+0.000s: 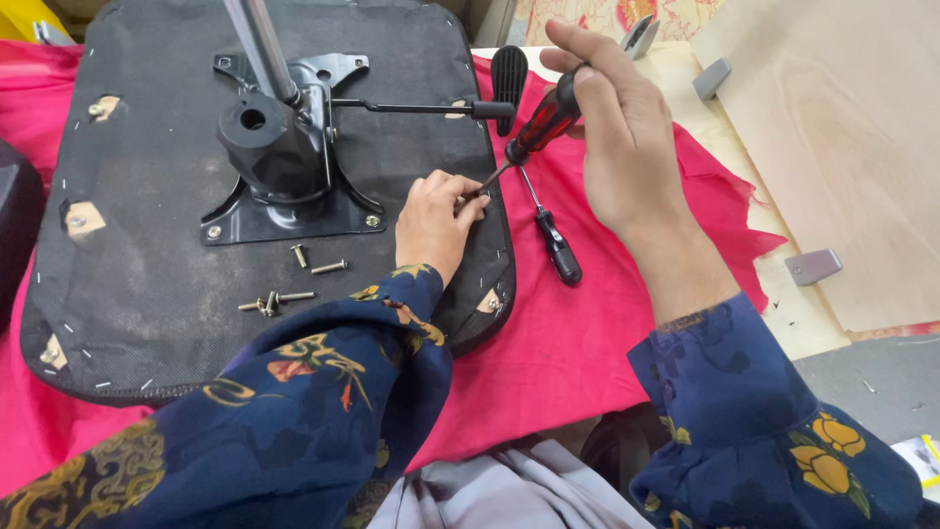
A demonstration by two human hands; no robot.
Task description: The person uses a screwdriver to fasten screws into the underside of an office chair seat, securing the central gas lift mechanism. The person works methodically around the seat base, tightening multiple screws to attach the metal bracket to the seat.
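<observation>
Your right hand closes around the red-and-black translucent handle of a screwdriver, held at a slant with its thin steel shaft running down and to the left toward the edge of the upturned black fabric-covered chair seat base. Your left hand rests on that seat base near its right edge, fingers curled in and pinched about the screwdriver's tip; whatever small part sits under the fingertips is hidden from view.

The seat base lies underside up on a bright pink cloth spread over the work surface. Bolted near its middle is a black metal tilt mechanism plate, with a shiny steel gas-lift column rising out of it toward the top of the picture and a slim black lever with a flat paddle handle reaching out to the right. Several loose silver bolts lie on the fabric just below the plate, near your left wrist.

A second screwdriver with a black handle lies flat on the pink cloth just beside the seat's right edge, between your two forearms. To the right, a pale plywood panel leans with small grey plastic corner pieces near its lower edge. Both your sleeves are dark blue with a floral print.
</observation>
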